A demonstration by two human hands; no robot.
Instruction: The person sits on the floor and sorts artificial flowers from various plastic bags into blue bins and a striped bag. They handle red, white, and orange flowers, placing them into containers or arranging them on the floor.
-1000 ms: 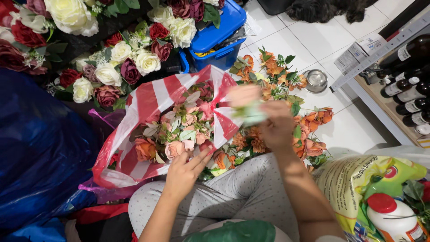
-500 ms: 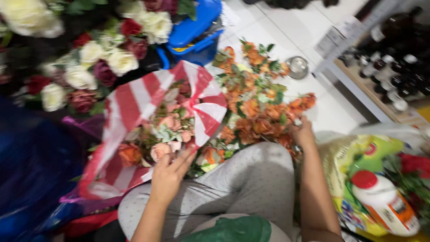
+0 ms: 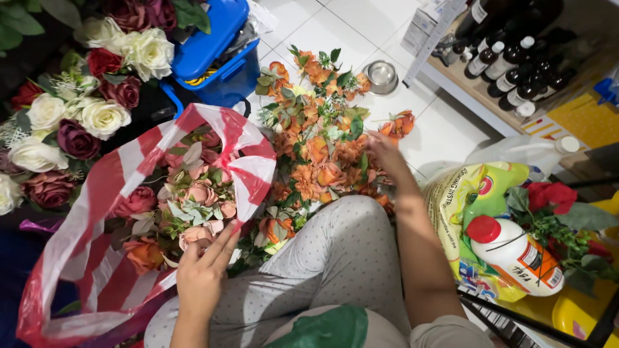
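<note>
Reaching right hand (image 3: 385,149) fingers-spread into orange flowers (image 3: 322,151), left hand (image 3: 203,270) flat on the striped bag (image 3: 129,180), whose pink blooms could spill if it tips.

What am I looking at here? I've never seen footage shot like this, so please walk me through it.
This is one view from a camera worn on a person's head, looking down at their own lap and two bare hands; there is no machine. They sit on a white tile floor with a knee in dotted grey trousers between the arms. The left hand rests at the opening of a red and white striped bag full of pink flowers, fingers touching the blooms. The right hand reaches into a pile of orange flowers on the floor; whether it grips one is unclear. Around them: white and dark red roses, a blue bin, a metal bowl, dark bottles on a shelf, and a white bottle with a red cap.
</note>
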